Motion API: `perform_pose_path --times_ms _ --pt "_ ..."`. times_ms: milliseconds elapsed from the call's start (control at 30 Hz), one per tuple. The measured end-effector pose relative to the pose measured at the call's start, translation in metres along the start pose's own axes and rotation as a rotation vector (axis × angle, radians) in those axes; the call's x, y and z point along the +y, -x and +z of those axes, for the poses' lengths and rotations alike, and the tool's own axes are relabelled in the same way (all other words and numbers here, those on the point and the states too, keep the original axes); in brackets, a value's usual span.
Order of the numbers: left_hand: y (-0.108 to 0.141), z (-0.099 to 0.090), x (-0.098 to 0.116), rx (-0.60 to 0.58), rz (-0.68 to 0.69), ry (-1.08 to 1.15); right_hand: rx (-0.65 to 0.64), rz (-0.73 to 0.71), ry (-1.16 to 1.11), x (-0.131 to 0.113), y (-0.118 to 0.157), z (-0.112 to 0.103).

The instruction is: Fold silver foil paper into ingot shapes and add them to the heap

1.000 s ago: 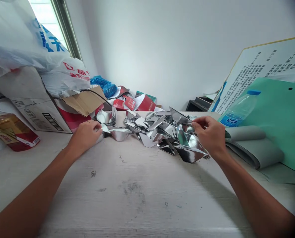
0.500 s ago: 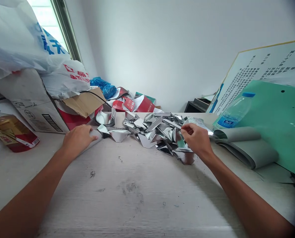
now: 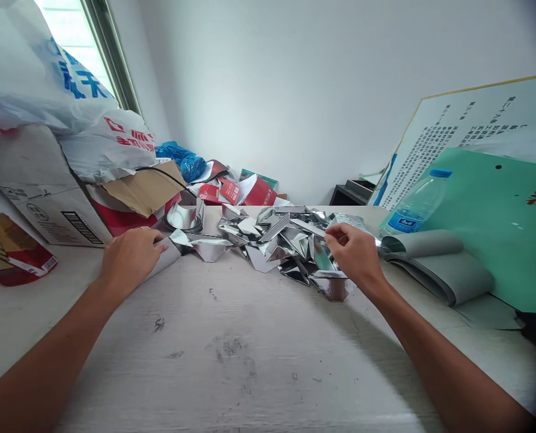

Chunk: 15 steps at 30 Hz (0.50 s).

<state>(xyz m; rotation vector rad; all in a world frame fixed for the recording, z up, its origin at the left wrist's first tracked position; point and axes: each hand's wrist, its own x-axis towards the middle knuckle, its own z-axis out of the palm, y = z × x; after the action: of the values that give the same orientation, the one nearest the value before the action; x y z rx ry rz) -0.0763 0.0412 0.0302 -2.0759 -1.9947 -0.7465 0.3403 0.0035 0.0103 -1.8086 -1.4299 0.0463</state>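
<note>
Across the far middle of the white table lies a heap of cut and folded silver foil pieces (image 3: 277, 240). My right hand (image 3: 356, 252) is at the heap's right side, thumb and forefinger pinched on the end of a narrow silver foil strip (image 3: 309, 228). At the left, my left hand (image 3: 130, 255) lies over a grey strip (image 3: 163, 263), its fingers bent round it and partly hidden. Just beyond that hand sits a coiled roll of silver tape-like strip (image 3: 183, 219). A folded silver piece (image 3: 211, 248) lies between the roll and the heap.
On the left stand a white carton (image 3: 47, 198), plastic bags (image 3: 106, 144) and a bottle of amber liquid (image 3: 13, 249). Red packaging (image 3: 259, 191) is piled behind. At right are a folded grey sheet (image 3: 448, 270), a water bottle (image 3: 414, 204) and a green board (image 3: 497, 234).
The whole scene has slid slightly left as the camera turned a little. Both hands keep nearly the same places and grips; the foil heap looks unchanged.
</note>
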Motion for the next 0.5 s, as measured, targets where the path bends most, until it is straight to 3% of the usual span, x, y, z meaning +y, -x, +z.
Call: perform_pose_path --times_ms 100,233,367,500 --pt "0.001 -0.003 0.008 0.089 0.054 -0.066 0.030 -0.021 -0.005 -0.002 0.001 -0.001" --pt "0.007 -0.006 0.027 0.428 0.265 0.177 0.068 -0.096 -0.095 -0.003 0.001 0.000" --pt "0.018 -0.005 0.047 0.260 0.025 0.571 0.105 -0.216 -0.175 -0.010 0.007 -0.001" --pt "0.034 0.001 0.067 0.074 -0.046 0.731 0.063 -0.379 -0.229 -0.029 0.029 -0.004"
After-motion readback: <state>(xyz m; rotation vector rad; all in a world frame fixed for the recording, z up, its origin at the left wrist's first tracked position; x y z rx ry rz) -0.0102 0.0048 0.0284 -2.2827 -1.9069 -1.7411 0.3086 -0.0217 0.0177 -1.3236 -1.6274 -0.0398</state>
